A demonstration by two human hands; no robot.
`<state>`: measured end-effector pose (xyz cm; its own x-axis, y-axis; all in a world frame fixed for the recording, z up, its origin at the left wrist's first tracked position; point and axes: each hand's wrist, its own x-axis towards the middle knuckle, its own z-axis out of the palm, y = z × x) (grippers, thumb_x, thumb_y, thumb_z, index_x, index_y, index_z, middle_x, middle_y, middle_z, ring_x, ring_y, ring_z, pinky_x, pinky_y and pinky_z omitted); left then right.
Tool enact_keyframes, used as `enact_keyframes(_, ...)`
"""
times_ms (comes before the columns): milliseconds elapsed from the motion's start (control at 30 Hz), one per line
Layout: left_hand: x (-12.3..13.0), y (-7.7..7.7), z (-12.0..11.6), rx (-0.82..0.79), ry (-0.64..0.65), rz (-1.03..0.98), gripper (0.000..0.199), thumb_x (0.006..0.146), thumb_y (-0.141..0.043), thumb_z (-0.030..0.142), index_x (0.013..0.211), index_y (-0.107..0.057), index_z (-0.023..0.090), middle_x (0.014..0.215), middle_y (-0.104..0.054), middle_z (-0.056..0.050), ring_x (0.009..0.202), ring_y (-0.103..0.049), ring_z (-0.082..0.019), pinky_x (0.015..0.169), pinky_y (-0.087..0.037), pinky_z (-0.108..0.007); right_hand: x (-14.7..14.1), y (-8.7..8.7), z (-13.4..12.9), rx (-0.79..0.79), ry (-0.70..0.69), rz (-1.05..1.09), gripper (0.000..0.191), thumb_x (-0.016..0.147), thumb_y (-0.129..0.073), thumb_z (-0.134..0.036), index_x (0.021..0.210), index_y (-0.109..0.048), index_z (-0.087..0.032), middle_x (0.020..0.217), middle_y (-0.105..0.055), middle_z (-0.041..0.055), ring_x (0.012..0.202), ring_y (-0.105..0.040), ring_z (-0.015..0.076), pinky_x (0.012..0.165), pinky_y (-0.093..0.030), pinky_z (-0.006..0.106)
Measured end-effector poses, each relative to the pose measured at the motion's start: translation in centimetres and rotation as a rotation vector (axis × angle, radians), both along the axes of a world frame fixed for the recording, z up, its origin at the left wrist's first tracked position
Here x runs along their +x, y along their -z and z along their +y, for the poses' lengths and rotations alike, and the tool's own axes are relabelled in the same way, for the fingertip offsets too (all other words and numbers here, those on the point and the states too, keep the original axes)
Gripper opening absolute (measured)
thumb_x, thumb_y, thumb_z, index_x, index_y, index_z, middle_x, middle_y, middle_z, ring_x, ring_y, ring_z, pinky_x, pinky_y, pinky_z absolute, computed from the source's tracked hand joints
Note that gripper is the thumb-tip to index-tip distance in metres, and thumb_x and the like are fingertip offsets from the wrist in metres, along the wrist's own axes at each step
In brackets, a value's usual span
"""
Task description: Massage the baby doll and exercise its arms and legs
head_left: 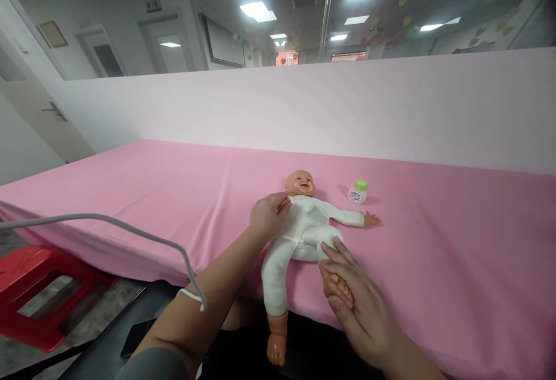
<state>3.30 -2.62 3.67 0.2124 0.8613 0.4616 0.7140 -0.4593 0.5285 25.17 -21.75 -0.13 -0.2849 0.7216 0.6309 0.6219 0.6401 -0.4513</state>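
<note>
A baby doll [306, 223] in a white suit lies on its back on the pink sheet [182, 183], head away from me. My left hand [271, 215] is closed around the doll's hand at the left, beside its chest; the small fingers show past mine. My right hand [356, 299] holds the doll's bent leg at the right, fingers along the shin and thumb under the foot. The other leg hangs straight over the sheet's front edge. The doll's other arm is stretched out to the right. Beyond that arm stands a small bottle [358, 192] with a green cap.
A white cable [130, 226] runs from the left edge to my left forearm. At the lower left are a red plastic stool [47, 287] and a dark seat with a black flat object [136, 336]. A low white wall [330, 110] with glass above stands behind the sheet.
</note>
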Motion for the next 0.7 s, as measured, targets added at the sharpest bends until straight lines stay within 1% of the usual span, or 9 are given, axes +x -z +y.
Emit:
enact_keyframes(67, 0.6, 0.2, -0.6, 0.018, 0.082, 0.099, 0.033, 0.097, -0.063, 0.034, 0.128, -0.073, 0.031, 0.131, -0.075, -0.003, 0.117, -0.07, -0.026, 0.102, -0.051, -0.037, -0.2, -0.9, 1.3, -0.008, -0.001, 0.023, 0.043, 0.103, -0.056, -0.037, 0.143, -0.054, -0.023, 0.163, -0.047, 0.0128, 0.157, -0.029, 0.0386, 0.117, -0.044, 0.065)
enact_keyframes(167, 0.8, 0.5, -1.1, 0.034, 0.162, 0.204, 0.028, 0.097, -0.062, 0.032, 0.122, -0.075, 0.031, 0.125, -0.077, -0.002, 0.111, -0.071, -0.025, 0.093, -0.053, -0.035, -0.7, -1.9, 3.2, -0.024, 0.007, 0.035, 0.037, 0.104, -0.055, -0.036, 0.139, -0.055, -0.024, 0.163, -0.046, 0.0117, 0.159, -0.026, 0.036, 0.12, -0.041, 0.064)
enact_keyframes(267, 0.7, 0.5, -1.3, 0.026, 0.172, 0.251, 0.026, 0.096, -0.061, 0.03, 0.117, -0.076, 0.032, 0.117, -0.079, -0.001, 0.104, -0.072, -0.023, 0.088, -0.053, -0.032, -1.2, -2.2, 4.8, -0.051, 0.006, 0.033, 0.034, 0.105, -0.054, -0.037, 0.137, -0.055, -0.024, 0.165, -0.044, 0.0115, 0.16, -0.023, 0.0345, 0.122, -0.036, 0.066)
enact_keyframes(333, 0.6, 0.5, -1.3, 0.018, 0.169, 0.251, 0.027, 0.096, -0.062, 0.029, 0.12, -0.075, 0.032, 0.116, -0.079, 0.0, 0.104, -0.072, -0.022, 0.088, -0.053, -0.031, -1.4, -2.3, 5.5, -0.072, 0.009, 0.041, 0.033, 0.106, -0.053, -0.039, 0.135, -0.055, -0.024, 0.165, -0.044, 0.0115, 0.16, -0.022, 0.0341, 0.123, -0.033, 0.067)
enact_keyframes(400, 0.4, 0.5, -1.1, 0.018, 0.157, 0.224, 0.03, 0.096, -0.063, 0.031, 0.124, -0.074, 0.032, 0.12, -0.078, 0.0, 0.106, -0.072, -0.022, 0.091, -0.053, -0.032, -1.5, -2.4, 5.7, -0.083, 0.011, 0.057, 0.032, 0.106, -0.053, -0.039, 0.133, -0.055, -0.025, 0.165, -0.044, 0.0113, 0.16, -0.022, 0.0339, 0.122, -0.034, 0.067)
enact_keyframes(467, 0.0, 0.6, -0.7, 0.019, 0.13, 0.165, 0.033, 0.096, -0.063, 0.033, 0.128, -0.073, 0.03, 0.124, -0.078, -0.001, 0.107, -0.072, -0.023, 0.093, -0.053, -0.032, -1.3, -2.6, 5.2, -0.083, 0.013, 0.071, 0.032, 0.105, -0.053, -0.039, 0.134, -0.055, -0.026, 0.165, -0.044, 0.0103, 0.16, -0.022, 0.034, 0.122, -0.035, 0.067)
enact_keyframes(533, -0.6, 0.5, 0.0, 0.007, 0.078, 0.063, 0.034, 0.095, -0.065, 0.034, 0.127, -0.074, 0.029, 0.121, -0.079, -0.003, 0.105, -0.073, -0.023, 0.094, -0.053, -0.033, -1.0, -2.7, 4.0, -0.084, 0.02, 0.073, 0.034, 0.105, -0.054, -0.039, 0.136, -0.055, -0.027, 0.165, -0.044, 0.0089, 0.16, -0.024, 0.0349, 0.121, -0.037, 0.067)
enact_keyframes(633, -2.0, 0.2, 1.7, -0.064, 0.001, -0.197, 0.032, 0.094, -0.065, 0.034, 0.122, -0.077, 0.026, 0.107, -0.081, -0.003, 0.097, -0.074, -0.023, 0.09, -0.055, -0.033, -0.3, -2.2, 1.3, -0.09, 0.03, 0.047, 0.042, 0.103, -0.054, -0.038, 0.144, -0.052, -0.028, 0.167, -0.041, 0.0093, 0.158, -0.027, 0.0375, 0.119, -0.041, 0.066)
enact_keyframes(700, -3.1, 0.2, 3.0, -0.132, -0.031, -0.414, 0.032, 0.093, -0.065, 0.036, 0.12, -0.077, 0.023, 0.104, -0.081, -0.004, 0.097, -0.074, -0.023, 0.089, -0.055, -0.033, 0.1, -1.5, -0.6, -0.08, 0.027, 0.008, 0.047, 0.103, -0.055, -0.037, 0.148, -0.05, -0.026, 0.167, -0.04, 0.011, 0.156, -0.031, 0.0387, 0.116, -0.045, 0.064)
